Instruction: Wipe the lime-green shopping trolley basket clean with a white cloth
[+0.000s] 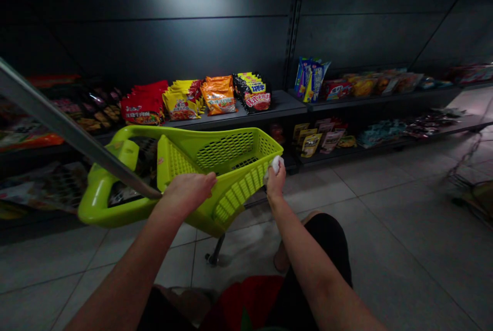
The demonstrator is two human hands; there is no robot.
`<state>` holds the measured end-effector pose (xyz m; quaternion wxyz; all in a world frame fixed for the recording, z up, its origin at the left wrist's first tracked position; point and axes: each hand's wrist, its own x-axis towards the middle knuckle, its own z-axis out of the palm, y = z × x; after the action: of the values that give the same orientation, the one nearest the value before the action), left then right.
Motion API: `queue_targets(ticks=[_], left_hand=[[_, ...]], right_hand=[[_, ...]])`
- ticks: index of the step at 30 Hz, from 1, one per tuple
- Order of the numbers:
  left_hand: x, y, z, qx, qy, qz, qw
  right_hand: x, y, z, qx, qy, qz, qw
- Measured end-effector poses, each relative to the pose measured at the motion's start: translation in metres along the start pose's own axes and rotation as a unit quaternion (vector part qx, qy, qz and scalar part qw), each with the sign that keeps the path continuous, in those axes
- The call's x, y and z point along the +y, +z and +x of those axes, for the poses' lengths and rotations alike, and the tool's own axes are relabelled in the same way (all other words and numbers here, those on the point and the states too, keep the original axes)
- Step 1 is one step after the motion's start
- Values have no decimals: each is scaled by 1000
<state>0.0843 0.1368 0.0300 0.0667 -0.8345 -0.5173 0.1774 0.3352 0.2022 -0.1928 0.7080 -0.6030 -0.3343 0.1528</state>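
A lime green plastic shopping cart basket point(231, 149) stands tilted in front of me on a tiled floor. My left hand point(189, 191) is closed over the near rim of the basket, fingers curled over the edge. My right hand point(276, 179) is closed on a small white cloth point(275, 163), pressed against the basket's right outer wall. A grey metal handle bar point(73, 133) runs diagonally from upper left down toward my left hand.
Dark shelves point(285, 102) behind the cart hold packets of instant noodles point(219, 96) and snacks point(313, 80), with more packets on a lower shelf point(442, 127). The cart's wheel stem point(215, 254) touches the floor. My knees are at the bottom. A wire object point(472, 190) lies far right.
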Motion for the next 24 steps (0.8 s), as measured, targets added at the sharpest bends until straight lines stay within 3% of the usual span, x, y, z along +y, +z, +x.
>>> queue_targets(ticks=[2, 4, 6, 7, 9, 11, 13, 16, 19, 22, 24], left_hand=[[-1, 2, 1, -5, 1, 3, 1000], [-3, 3, 2, -1, 2, 6, 1000], [-4, 3, 2, 7, 3, 10, 1000], [-4, 4, 2, 10, 3, 12, 1000], [-5, 3, 1, 12, 4, 13, 1000], [-4, 4, 1, 10, 5, 11, 1000], [-4, 4, 1, 12, 5, 9, 1000], [-4, 4, 1, 16, 7, 12, 1000], [-5, 3, 2, 10, 16, 14, 1000], [-7, 3, 2, 11, 27, 24, 999], [-8, 4, 3, 14, 35, 30, 999]], right_hand=[[7, 9, -47, -16, 16, 10, 1000], [16, 11, -92, -106, 30, 22, 994], [24, 5, -115, -211, 54, 33, 976], [26, 0, -115, -232, 68, 33, 970], [27, -10, -92, -174, 90, 14, 981], [25, -20, -51, -54, 93, -36, 994], [23, -28, -11, -17, 61, -102, 993], [25, -38, 17, -116, -29, -180, 976], [29, -49, 15, -191, -97, -237, 948], [27, -54, 17, -218, -117, -266, 932], [22, -53, 27, -243, -92, -256, 931]])
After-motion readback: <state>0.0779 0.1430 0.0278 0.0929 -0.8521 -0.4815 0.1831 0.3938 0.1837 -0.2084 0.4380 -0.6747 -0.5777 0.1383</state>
